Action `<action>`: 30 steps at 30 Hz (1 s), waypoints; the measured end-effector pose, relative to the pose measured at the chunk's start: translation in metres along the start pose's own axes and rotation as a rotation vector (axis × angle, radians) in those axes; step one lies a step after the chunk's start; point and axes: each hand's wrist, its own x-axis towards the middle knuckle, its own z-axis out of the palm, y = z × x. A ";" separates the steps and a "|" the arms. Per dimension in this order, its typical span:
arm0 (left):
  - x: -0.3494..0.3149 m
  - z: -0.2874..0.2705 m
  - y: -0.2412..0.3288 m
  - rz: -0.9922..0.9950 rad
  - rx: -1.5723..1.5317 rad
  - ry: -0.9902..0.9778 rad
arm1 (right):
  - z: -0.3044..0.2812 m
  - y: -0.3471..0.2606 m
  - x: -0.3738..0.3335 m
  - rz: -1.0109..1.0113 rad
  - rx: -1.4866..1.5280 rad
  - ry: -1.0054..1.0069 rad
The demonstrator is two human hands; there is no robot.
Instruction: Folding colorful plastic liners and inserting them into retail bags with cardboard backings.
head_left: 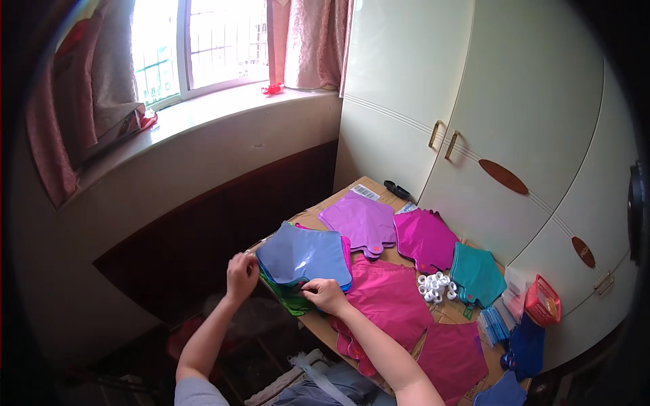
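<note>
A flat, blue-grey foil balloon (pixel 301 254) lies on top of a pile at the left end of the cardboard-topped table. Pink, blue and green foil (pixel 292 303) shows from under it. My left hand (pixel 242 277) is closed beside the pile's left edge, its fingertips pressed together; what they hold is too small to make out. At the pile's near edge, the thumb and fingers of my right hand (pixel 326 296) pinch the rim of the blue-grey balloon. Right of this pile, crimson foil balloons (pixel 389 298) lie beneath my right forearm.
Lilac (pixel 359 220), magenta (pixel 426 237) and teal (pixel 477 271) foil stacks line the back. White rolls (pixel 437 287) cluster mid-table; a red basket (pixel 543 301) and blue packets (pixel 493 326) sit right. Behind stands a pale wardrobe (pixel 528 88). Fabric (pixel 325 386) lies below the near edge.
</note>
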 end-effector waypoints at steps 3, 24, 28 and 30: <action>-0.021 -0.015 0.033 0.238 -0.153 -0.109 | -0.004 -0.003 0.001 0.182 0.244 -0.013; 0.006 0.016 0.017 -0.028 0.398 -0.820 | -0.113 0.014 0.027 0.339 0.872 0.715; 0.004 0.011 0.018 -0.068 0.429 -0.837 | -0.211 -0.027 -0.015 0.121 0.706 1.022; 0.008 0.006 0.040 -0.056 0.426 -0.760 | -0.252 -0.063 -0.050 -0.029 0.498 1.109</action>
